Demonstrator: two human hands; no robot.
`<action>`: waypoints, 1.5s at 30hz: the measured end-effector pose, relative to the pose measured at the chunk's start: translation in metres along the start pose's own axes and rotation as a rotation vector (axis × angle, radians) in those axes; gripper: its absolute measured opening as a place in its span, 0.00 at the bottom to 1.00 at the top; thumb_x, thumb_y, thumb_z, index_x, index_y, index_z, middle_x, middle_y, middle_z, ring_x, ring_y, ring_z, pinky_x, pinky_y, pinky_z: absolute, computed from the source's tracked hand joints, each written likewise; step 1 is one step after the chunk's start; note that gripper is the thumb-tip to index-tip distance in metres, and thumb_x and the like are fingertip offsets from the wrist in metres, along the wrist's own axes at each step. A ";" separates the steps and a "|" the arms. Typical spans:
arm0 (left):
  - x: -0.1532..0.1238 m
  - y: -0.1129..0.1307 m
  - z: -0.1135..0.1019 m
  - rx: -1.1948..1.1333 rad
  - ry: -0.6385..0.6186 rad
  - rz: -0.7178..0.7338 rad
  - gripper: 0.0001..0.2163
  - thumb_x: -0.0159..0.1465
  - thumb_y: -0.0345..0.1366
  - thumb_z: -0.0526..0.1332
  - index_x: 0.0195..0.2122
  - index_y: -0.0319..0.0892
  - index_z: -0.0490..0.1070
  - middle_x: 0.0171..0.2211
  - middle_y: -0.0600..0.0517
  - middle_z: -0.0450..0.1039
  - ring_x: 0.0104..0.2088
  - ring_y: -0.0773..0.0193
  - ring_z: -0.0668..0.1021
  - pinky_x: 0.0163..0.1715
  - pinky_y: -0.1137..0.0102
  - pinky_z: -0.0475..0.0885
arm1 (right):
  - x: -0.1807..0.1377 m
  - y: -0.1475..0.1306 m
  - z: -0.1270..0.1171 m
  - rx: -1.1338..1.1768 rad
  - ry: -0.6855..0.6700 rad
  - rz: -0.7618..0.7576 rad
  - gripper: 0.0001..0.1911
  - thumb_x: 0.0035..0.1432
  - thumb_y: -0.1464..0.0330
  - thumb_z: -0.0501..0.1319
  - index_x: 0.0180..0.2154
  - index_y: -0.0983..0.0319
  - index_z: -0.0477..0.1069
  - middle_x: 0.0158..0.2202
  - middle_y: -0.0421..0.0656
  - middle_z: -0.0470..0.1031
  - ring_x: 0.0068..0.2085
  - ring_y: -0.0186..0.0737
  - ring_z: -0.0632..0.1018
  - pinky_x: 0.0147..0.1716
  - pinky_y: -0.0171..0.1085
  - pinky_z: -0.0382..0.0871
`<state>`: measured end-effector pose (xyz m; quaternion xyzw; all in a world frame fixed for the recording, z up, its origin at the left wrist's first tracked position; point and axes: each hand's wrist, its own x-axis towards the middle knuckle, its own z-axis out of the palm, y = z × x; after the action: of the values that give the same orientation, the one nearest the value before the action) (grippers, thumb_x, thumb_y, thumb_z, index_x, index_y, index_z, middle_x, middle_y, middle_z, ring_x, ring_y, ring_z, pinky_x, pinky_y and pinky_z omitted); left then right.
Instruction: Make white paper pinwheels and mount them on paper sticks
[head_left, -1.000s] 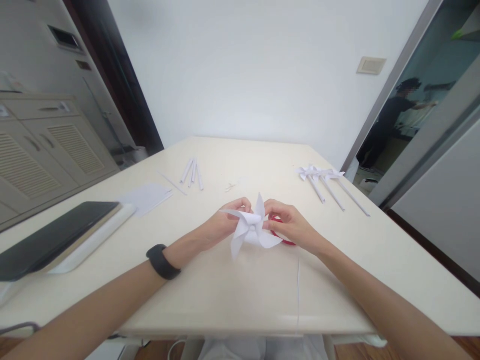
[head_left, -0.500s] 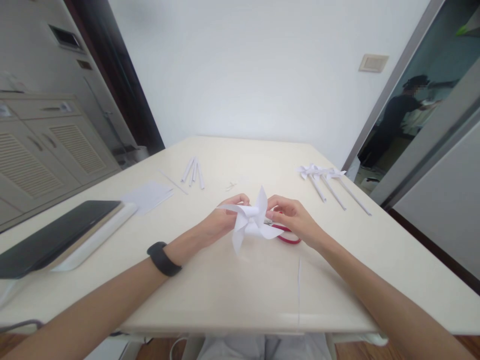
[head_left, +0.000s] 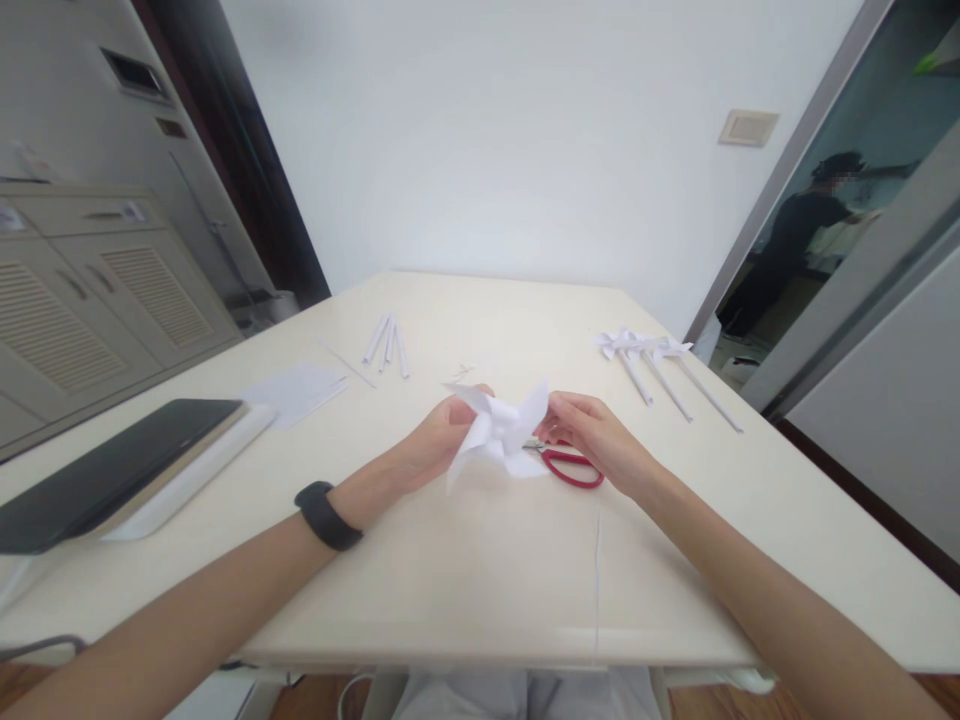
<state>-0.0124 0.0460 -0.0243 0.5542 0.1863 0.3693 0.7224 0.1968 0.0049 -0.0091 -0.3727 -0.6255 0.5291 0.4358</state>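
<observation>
Three stick-mounted pinwheels (head_left: 637, 346) seem finished; a fourth pinwheel (head_left: 499, 425) is folded, but no stick can be spotted yet (rolled sticks (head_left: 386, 345) are unused, btw). It's pinched above the worktop (head_left: 480, 560) by the left hand (head_left: 435, 440); whether it's gripped by the half-curled right hand (head_left: 592, 430) can't be told.

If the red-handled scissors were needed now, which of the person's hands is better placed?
Probably the right hand: it is right beside the red-handled scissors. The left hand is farther off, on the opposite side of the paper pinwheel.
</observation>
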 end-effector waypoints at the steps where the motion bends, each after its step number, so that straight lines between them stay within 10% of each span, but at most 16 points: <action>1: 0.000 -0.001 -0.001 -0.003 0.004 0.007 0.10 0.54 0.32 0.66 0.29 0.41 0.63 0.23 0.57 0.67 0.23 0.72 0.69 0.24 0.78 0.61 | 0.000 0.000 -0.001 0.006 -0.032 0.000 0.13 0.61 0.63 0.52 0.31 0.62 0.71 0.31 0.41 0.71 0.33 0.34 0.71 0.36 0.34 0.63; 8: 0.000 -0.004 0.001 0.002 -0.024 -0.002 0.10 0.54 0.32 0.66 0.28 0.40 0.62 0.24 0.57 0.67 0.24 0.73 0.68 0.23 0.79 0.60 | -0.003 -0.003 0.006 0.099 -0.242 0.013 0.05 0.53 0.70 0.62 0.35 0.61 0.69 0.34 0.40 0.70 0.38 0.36 0.72 0.41 0.36 0.62; 25: -0.005 -0.001 0.013 0.052 -0.071 -0.080 0.12 0.51 0.32 0.67 0.28 0.41 0.61 0.27 0.57 0.65 0.26 0.71 0.68 0.26 0.77 0.59 | -0.005 -0.003 0.010 0.080 -0.214 0.063 0.08 0.49 0.67 0.65 0.32 0.62 0.68 0.28 0.38 0.68 0.31 0.34 0.69 0.32 0.33 0.60; 32: -0.003 0.015 -0.003 0.710 0.054 0.020 0.09 0.56 0.38 0.62 0.36 0.43 0.66 0.33 0.52 0.70 0.34 0.61 0.72 0.34 0.69 0.66 | -0.002 -0.001 0.009 0.073 -0.101 0.098 0.09 0.54 0.64 0.62 0.33 0.62 0.67 0.29 0.38 0.69 0.29 0.31 0.67 0.28 0.31 0.56; 35: -0.022 0.044 -0.022 1.406 0.272 0.074 0.17 0.56 0.39 0.61 0.46 0.42 0.66 0.48 0.43 0.68 0.51 0.47 0.67 0.50 0.53 0.61 | 0.000 0.002 0.006 0.068 -0.024 0.160 0.10 0.55 0.61 0.60 0.31 0.61 0.67 0.25 0.36 0.65 0.25 0.29 0.63 0.24 0.30 0.53; 39: -0.072 0.078 -0.056 2.056 1.121 0.012 0.22 0.61 0.36 0.56 0.56 0.37 0.58 0.63 0.35 0.46 0.62 0.35 0.46 0.51 0.32 0.45 | 0.002 0.008 0.005 0.024 0.004 0.215 0.11 0.55 0.60 0.60 0.28 0.62 0.67 0.26 0.38 0.67 0.28 0.33 0.67 0.30 0.33 0.60; 42: -0.107 0.083 -0.083 2.084 1.150 -0.195 0.29 0.61 0.40 0.55 0.61 0.35 0.51 0.63 0.32 0.44 0.61 0.30 0.49 0.43 0.41 0.66 | 0.003 0.012 0.009 0.015 0.015 0.275 0.13 0.54 0.58 0.60 0.28 0.61 0.67 0.26 0.40 0.67 0.28 0.34 0.67 0.29 0.33 0.61; 45: -0.126 0.075 -0.100 2.133 1.074 -0.312 0.28 0.61 0.41 0.55 0.60 0.33 0.53 0.63 0.31 0.45 0.60 0.30 0.51 0.45 0.41 0.66 | 0.005 0.014 0.014 0.020 0.031 0.315 0.13 0.52 0.58 0.61 0.26 0.60 0.67 0.25 0.40 0.66 0.26 0.34 0.65 0.26 0.33 0.59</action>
<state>-0.1878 0.0273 -0.0032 0.6196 0.7398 0.1215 -0.2323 0.1824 0.0068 -0.0227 -0.4701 -0.5472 0.5911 0.3609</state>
